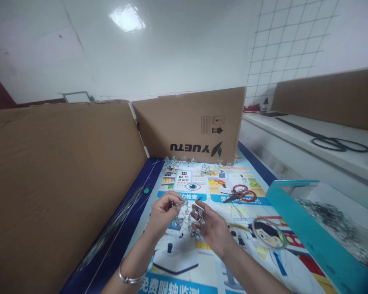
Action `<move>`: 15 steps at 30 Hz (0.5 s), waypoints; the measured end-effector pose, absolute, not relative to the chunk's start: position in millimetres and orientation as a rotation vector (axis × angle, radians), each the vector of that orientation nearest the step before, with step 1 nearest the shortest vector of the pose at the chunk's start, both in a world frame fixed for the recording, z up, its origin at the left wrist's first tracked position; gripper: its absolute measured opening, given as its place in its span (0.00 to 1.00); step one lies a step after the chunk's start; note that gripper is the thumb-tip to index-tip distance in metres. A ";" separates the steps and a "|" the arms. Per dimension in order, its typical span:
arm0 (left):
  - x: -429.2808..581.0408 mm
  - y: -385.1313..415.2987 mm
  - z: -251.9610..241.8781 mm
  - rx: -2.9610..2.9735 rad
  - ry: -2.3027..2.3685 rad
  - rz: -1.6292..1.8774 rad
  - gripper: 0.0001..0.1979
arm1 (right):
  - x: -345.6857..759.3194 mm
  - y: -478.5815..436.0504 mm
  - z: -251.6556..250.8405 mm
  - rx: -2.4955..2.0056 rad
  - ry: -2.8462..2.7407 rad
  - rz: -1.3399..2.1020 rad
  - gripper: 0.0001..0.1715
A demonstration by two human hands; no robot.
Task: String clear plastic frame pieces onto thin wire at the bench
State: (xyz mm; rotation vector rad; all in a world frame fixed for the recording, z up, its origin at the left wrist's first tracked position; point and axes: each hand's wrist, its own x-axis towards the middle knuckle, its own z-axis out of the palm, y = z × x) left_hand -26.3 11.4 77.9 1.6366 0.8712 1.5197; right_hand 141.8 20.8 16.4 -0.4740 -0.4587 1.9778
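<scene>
My left hand [163, 211] and my right hand [211, 226] meet above a printed poster mat [202, 261]. Between them they hold a small piece made of clear beads and thin wire [188, 215]. Both hands pinch it with curled fingers, the left from the left side and the right from the right. A dark wire end hangs below the piece. A silver bangle [129, 277] sits on my left wrist.
Red-handled scissors [241, 193] lie on the mat beyond my hands. Brown cardboard walls [55, 183] stand to the left and behind [190, 122]. A teal tray [309, 232] with small metal parts sits right. A clear round lid [268, 232] lies nearby. Thin wires [116, 228] lie left. Black scissors [331, 141] rest on the white shelf.
</scene>
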 end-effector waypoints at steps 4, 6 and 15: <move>-22.1 11.7 72.7 1.601 0.842 1.600 0.09 | 141.6 20.2 19.4 -0.517 -0.339 1.937 0.12; -21.5 11.7 70.8 1.612 0.830 1.608 0.09 | 142.0 21.0 20.6 -0.535 -0.305 1.907 0.12; -21.3 12.2 68.1 1.651 0.865 1.555 0.08 | 145.6 23.8 18.8 -0.594 -0.339 1.895 0.13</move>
